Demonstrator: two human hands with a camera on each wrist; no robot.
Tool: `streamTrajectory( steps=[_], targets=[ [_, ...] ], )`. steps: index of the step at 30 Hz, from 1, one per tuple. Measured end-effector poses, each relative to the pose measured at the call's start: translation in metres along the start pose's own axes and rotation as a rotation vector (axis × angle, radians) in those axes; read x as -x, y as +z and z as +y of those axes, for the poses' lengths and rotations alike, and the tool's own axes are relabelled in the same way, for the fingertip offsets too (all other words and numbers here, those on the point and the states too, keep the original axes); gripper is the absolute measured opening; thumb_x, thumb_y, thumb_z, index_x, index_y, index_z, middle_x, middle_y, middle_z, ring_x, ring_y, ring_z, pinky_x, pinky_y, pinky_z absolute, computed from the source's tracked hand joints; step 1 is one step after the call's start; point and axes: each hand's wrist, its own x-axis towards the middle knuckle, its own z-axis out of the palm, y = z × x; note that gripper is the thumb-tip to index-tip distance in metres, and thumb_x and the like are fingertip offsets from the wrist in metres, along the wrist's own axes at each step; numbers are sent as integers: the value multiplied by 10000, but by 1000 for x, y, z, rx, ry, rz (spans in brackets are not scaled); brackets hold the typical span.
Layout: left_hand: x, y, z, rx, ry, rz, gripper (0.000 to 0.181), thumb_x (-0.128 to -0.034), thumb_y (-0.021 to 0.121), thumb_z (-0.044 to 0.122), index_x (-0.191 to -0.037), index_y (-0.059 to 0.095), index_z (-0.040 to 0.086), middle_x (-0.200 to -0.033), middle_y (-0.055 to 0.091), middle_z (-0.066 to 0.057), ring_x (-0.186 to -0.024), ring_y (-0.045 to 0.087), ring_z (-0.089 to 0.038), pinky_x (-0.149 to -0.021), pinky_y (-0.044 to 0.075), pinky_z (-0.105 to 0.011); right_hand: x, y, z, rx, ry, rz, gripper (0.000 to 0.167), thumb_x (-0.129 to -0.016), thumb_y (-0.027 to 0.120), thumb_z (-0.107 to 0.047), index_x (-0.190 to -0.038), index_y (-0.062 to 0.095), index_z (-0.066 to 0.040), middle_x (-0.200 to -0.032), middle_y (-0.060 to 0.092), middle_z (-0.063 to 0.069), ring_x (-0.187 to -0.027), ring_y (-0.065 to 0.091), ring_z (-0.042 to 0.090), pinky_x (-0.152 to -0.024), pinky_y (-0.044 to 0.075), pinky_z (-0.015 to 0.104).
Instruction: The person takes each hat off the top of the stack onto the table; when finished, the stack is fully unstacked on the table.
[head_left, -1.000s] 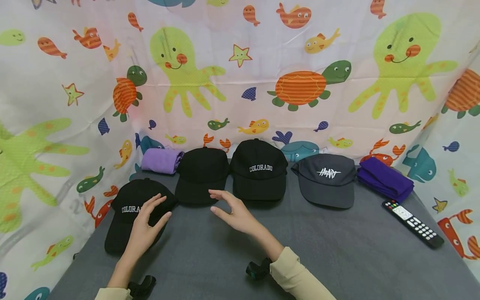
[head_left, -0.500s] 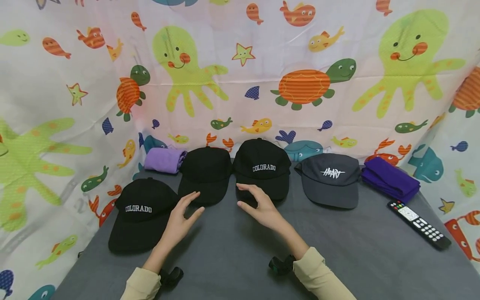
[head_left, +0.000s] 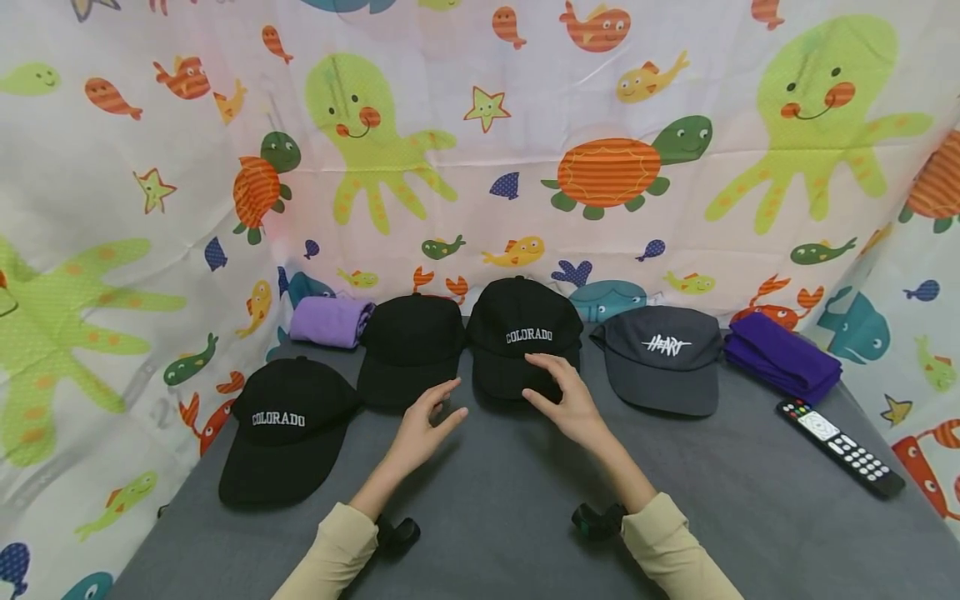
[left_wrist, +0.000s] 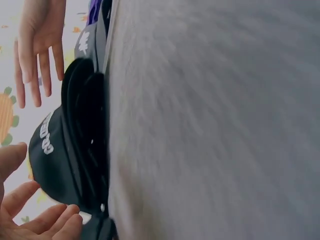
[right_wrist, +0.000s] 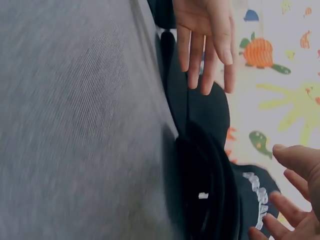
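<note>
Both hands hang over the table in the head view, holding nothing, with fingers loosely bent. My left hand [head_left: 420, 429] is before the brim of a plain black baseball cap [head_left: 411, 333]. My right hand [head_left: 568, 404] is in front of the middle black COLORADO baseball cap [head_left: 521, 321] and hides part of its brim. Whether it touches that brim I cannot tell in the head view. In the left wrist view the COLORADO cap [left_wrist: 52, 165] lies beyond the left fingers [left_wrist: 42, 220]. The right wrist view has the right fingers [right_wrist: 287, 210] beside its white lettering.
Another black COLORADO cap [head_left: 288, 433] lies at the left. Right of centre is a dark grey HEART cap [head_left: 662, 358]. Folded cloths, lilac [head_left: 330, 322] and purple [head_left: 782, 357], lie at the back, and a remote control [head_left: 840, 447] at the right. A patterned curtain [head_left: 480, 192] hangs behind.
Both hands have moved to the right over the table, the left one away from the left COLORADO cap. The caps, cloths and remote have stayed in place; the head view has shifted slightly.
</note>
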Motion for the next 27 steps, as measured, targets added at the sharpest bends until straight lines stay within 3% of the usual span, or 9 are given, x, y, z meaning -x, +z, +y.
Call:
streamTrajectory(
  steps=[7,15,21,27],
  targets=[
    [-23,23,6,22,6,-55,535,-886,632,298,-1360,469,112,-1318,482,-133,-1210,475,-342,-999,398,-449,4,-15,27,27,55,48,530,-837,690,-112,-1328,491,-91,-1410,338,192,-1254,348,383,-939,364,554],
    [-45,37,9,-28,-33,-27,535,-868,661,262,-1341,481,89,-1327,472,-166,-1165,483,-331,-946,433,-448,5,-21,50,16,148,23,588,-841,691,-144,-1371,439,-94,-1425,302,217,-1261,361,382,-954,378,542],
    [-55,43,10,-28,-91,-7,569,-837,695,276,-1339,483,113,-1343,455,-151,-1136,469,-338,-932,409,-465,3,-25,58,-143,224,-23,715,-844,689,-169,-1446,310,-95,-1463,216,229,-1307,293,415,-1022,286,592],
    [-65,48,4,-32,-105,9,601,-818,705,308,-1341,484,111,-1339,466,-154,-1100,462,-339,-909,391,-474,3,-27,62,-252,259,-26,790,-843,689,-136,-1476,219,-78,-1463,222,226,-1320,290,388,-1066,229,568]
  ],
)
